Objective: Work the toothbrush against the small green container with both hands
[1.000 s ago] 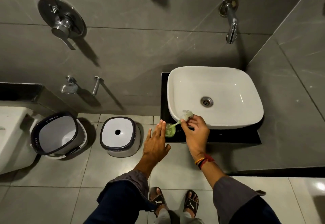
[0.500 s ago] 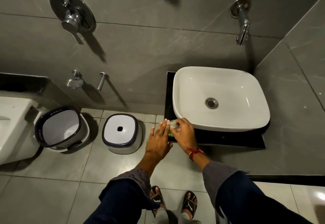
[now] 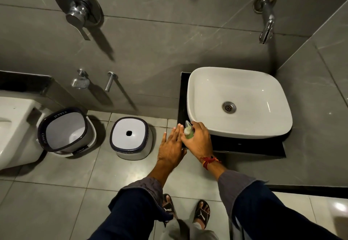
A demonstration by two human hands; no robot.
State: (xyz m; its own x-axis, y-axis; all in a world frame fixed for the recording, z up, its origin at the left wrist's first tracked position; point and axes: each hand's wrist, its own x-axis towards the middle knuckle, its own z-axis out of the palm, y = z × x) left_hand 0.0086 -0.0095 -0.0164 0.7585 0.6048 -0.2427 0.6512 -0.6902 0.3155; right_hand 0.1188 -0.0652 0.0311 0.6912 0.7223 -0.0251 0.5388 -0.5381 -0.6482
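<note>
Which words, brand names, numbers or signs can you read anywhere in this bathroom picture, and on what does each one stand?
"JOYO": on the dark rim of the bucket, at its far edge.
"JOYO": again on that rim's left side, turned sideways.
Small label on the bucket's front base: too blurred to read.
Lettering on the stool side: too faint to read.
Leaping-animal logo, no words: on the sandals.
Soap bottle at the hands: no readable text.
</note>
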